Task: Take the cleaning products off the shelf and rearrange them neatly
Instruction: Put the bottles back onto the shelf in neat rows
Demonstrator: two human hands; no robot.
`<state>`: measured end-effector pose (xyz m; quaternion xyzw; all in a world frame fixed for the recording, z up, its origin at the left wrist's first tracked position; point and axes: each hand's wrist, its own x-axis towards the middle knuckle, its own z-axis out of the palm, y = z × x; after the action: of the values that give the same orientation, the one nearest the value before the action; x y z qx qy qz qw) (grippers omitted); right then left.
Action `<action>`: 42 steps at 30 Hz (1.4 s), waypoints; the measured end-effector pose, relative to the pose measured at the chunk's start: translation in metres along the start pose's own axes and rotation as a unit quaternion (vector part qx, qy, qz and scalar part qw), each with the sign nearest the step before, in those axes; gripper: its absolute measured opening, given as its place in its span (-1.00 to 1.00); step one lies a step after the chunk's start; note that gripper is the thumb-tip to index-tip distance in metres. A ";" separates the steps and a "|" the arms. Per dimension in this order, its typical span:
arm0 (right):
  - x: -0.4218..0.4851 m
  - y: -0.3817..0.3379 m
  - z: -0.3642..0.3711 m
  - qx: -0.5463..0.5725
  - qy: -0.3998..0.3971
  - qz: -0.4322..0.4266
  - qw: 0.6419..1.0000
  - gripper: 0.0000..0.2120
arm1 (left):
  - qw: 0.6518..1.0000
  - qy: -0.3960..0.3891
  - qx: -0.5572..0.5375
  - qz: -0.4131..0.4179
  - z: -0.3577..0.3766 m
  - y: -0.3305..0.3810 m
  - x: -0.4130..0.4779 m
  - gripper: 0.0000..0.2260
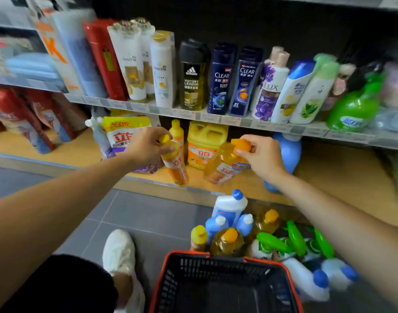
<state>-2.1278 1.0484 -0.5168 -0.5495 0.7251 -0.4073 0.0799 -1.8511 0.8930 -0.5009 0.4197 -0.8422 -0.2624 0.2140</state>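
My left hand (148,145) grips the neck of a slim yellow-capped dish-soap bottle (176,168) over the front of the low wooden shelf (342,177). My right hand (262,155) pinches the orange cap of a clear amber detergent bottle (225,166), which tilts to the left. Behind them on the shelf stand another yellow bottle (177,129), a yellow jug (206,143), a white-and-yellow refill pouch (123,134) and a blue bottle (289,152). Several blue, white, green and orange cleaning bottles (256,236) lie grouped on the floor.
An empty black basket with a red rim (225,279) sits on the grey floor by my white shoe (120,251). The upper shelf (193,114) holds shampoo and shower-gel bottles and a green spray bottle (353,105). Red packs (24,114) stand at the left.
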 end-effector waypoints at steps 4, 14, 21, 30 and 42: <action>0.021 0.033 0.002 -0.056 0.000 0.012 0.998 -0.93 | 1.000 -0.019 -0.016 -0.014 0.023 0.006 0.025 -0.82; 0.059 0.090 0.043 0.013 0.042 0.134 0.990 -0.62 | 0.999 -0.026 -0.021 -0.035 0.068 -0.004 0.044 -0.83; 0.002 0.085 0.051 0.015 0.185 0.042 0.982 -0.57 | 0.985 -0.037 -0.148 -0.082 0.059 -0.021 0.033 -0.83; 0.004 0.026 0.127 0.089 -0.184 0.053 0.978 -0.19 | 0.944 -0.051 -0.309 -0.108 0.043 -0.032 0.026 -0.81; 0.035 0.063 0.172 0.186 -0.060 0.164 0.967 -0.55 | 0.952 -0.013 -0.252 -0.175 0.084 -0.072 0.057 -0.56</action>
<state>-2.0906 0.9358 -0.6606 -0.4220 0.7108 -0.4823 0.2899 -1.8887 0.8319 -0.6025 0.4894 -0.6648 -0.5047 0.2525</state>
